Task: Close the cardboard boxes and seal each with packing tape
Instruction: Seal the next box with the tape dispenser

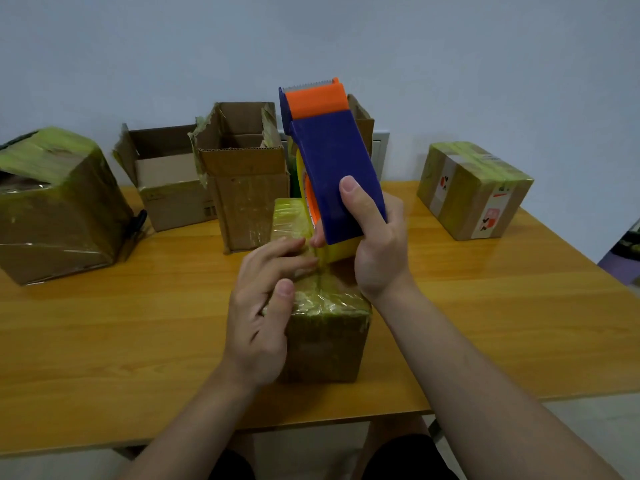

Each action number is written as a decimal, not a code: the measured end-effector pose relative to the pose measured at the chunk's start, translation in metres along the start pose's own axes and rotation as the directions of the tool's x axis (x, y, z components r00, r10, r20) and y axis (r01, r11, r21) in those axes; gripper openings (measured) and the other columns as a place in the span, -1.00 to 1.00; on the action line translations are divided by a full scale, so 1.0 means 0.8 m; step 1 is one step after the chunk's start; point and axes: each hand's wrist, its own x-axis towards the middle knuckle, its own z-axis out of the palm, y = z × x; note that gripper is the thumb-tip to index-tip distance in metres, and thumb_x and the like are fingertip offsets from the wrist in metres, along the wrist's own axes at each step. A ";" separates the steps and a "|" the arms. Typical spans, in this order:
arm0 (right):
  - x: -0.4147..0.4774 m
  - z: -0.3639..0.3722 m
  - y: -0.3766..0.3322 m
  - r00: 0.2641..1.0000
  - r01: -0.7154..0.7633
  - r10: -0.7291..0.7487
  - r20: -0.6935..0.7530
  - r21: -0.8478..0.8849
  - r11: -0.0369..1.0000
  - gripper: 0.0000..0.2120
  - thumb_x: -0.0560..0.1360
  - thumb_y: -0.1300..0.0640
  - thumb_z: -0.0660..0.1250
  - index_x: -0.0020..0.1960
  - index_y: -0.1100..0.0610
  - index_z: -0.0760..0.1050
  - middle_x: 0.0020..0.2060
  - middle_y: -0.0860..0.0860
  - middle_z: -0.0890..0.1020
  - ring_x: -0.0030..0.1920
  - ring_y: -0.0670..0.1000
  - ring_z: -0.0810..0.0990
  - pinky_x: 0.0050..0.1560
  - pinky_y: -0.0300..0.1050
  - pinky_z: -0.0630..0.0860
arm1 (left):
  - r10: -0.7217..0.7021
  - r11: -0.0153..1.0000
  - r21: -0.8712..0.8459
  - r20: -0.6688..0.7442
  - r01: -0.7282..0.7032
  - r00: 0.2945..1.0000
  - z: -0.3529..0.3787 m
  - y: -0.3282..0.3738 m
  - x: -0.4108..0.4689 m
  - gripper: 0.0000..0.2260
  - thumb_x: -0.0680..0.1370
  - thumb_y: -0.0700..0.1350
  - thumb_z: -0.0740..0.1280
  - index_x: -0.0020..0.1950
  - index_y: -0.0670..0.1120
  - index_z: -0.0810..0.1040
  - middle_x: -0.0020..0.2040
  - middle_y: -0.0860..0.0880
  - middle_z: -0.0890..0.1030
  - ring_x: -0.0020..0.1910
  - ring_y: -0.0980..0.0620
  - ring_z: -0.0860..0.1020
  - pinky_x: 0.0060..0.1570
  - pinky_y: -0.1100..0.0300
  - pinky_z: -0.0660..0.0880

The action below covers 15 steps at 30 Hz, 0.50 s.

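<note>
This looks like a plain office or small packing room, not a home kitchen or a workshop. A bare pale wall (311, 39) fills the far side, with a white panel (380, 147) low on it behind the boxes. A wooden table (121, 327) with a glossy orange-brown top serves as the work surface. Taped cardboard boxes (55, 206) stand at far left and far right, and open boxes (239, 168) stand in the middle along the wall. A blue and orange tape dispenser (332, 161) marks it as a place for packing parcels. The floor (588, 431) at near right is pale and bare.
</note>
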 end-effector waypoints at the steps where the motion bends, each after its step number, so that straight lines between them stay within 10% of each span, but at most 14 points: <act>1: 0.000 0.000 0.001 1.000 0.008 -0.009 -0.004 -0.008 1.000 -0.46 0.56 -0.09 0.28 -0.01 0.47 0.50 -0.23 0.44 0.51 -0.22 0.50 0.45 -0.23 0.36 0.43 | -0.023 0.999 -0.050 -0.034 0.021 0.999 0.005 0.001 -0.002 -0.62 0.71 -0.01 0.09 0.20 -0.12 0.66 0.33 -0.06 0.61 0.46 -0.12 0.45 0.46 -0.11 0.34; 9: -0.007 -0.003 -0.005 0.999 -0.020 0.021 -0.033 0.033 0.999 -0.55 0.61 0.02 0.24 0.09 0.47 0.53 -0.25 0.26 0.59 -0.34 0.16 0.59 -0.28 -0.09 0.58 | -0.223 0.949 -0.236 -0.037 0.208 0.974 0.011 0.002 -0.006 -0.64 0.63 -0.04 0.09 0.19 -0.13 0.62 0.47 0.03 0.49 0.56 -0.03 0.33 0.51 -0.10 0.28; 15: -0.009 -0.002 -0.010 0.998 -0.028 0.032 -0.055 0.077 0.997 -0.53 0.60 0.03 0.22 0.10 0.50 0.51 -0.28 0.25 0.59 -0.38 0.12 0.60 -0.29 -0.12 0.59 | -0.339 0.922 -0.162 0.095 0.351 0.936 -0.003 0.010 0.000 -0.63 0.67 -0.02 0.05 0.33 0.02 0.57 0.55 0.18 0.34 0.56 0.28 0.23 0.38 0.47 0.23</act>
